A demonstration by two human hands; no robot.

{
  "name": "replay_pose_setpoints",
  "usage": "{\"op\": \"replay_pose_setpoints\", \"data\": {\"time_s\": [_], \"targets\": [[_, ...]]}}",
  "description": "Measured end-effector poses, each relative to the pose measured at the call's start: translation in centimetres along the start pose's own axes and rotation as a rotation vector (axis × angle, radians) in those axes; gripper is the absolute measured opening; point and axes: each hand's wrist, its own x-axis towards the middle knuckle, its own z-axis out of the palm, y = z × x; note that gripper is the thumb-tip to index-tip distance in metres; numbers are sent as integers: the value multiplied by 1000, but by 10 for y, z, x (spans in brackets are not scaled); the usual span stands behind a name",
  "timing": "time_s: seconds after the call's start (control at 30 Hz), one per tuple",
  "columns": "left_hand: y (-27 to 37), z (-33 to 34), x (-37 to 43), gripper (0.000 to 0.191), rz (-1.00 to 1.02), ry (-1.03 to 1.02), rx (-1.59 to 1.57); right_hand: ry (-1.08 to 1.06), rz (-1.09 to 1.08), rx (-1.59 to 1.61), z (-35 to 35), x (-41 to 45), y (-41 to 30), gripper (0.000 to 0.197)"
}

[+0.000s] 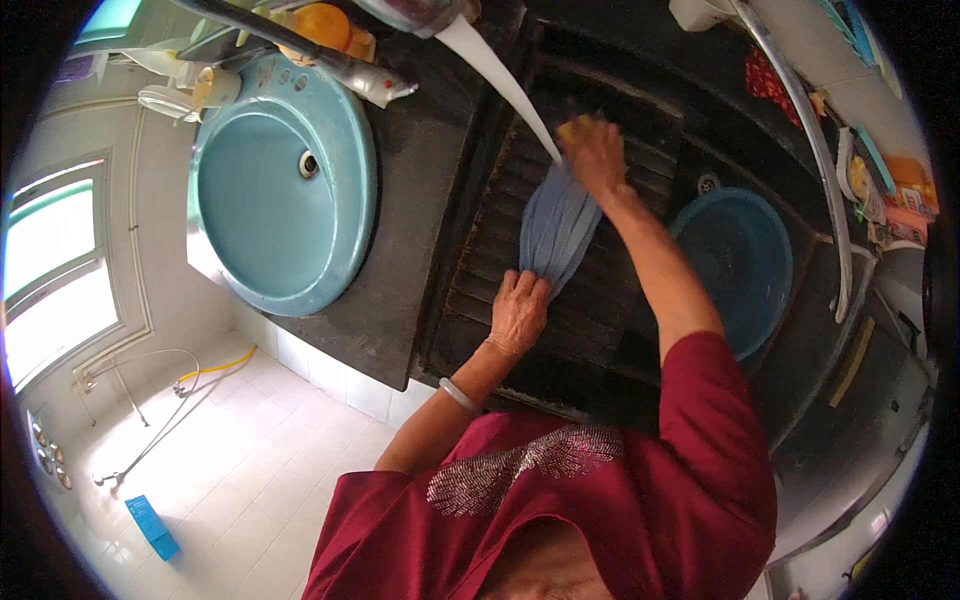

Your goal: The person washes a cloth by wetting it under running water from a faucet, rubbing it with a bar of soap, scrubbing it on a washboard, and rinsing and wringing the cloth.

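A wet-looking blue cloth [559,225] lies stretched over the ribbed dark washboard [495,247] of a stone sink. With its fingers curled on the cloth's near end, my left hand [519,311] pins or grips it there. My right hand [598,157] is at the far end, blurred, and closed around a small yellow thing [571,133], possibly soap. Its underside is hidden, so contact with the cloth is unclear. A white tapering strip [502,79] runs from the top edge down to the cloth beside my right hand; I cannot tell whether it is water.
To the left, a turquoise washbasin [259,202] is set in the dark counter [397,225], with a metal tap [382,90] behind it. A blue plastic basin [731,270] stands right of the washboard. Beyond it, a curved metal bar [814,142] arches near brushes and packets.
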Motion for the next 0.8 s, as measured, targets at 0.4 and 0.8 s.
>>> {"op": "replay_pose_setpoints", "data": {"time_s": [0.4, 0.8], "targets": [[11, -23, 9, 15, -169, -29, -65, -304, -75, 582, -44, -81, -30, 48], [6, 2, 6, 25, -107, -56, 41, 69, -191, -120, 8, -18, -12, 42]]}}
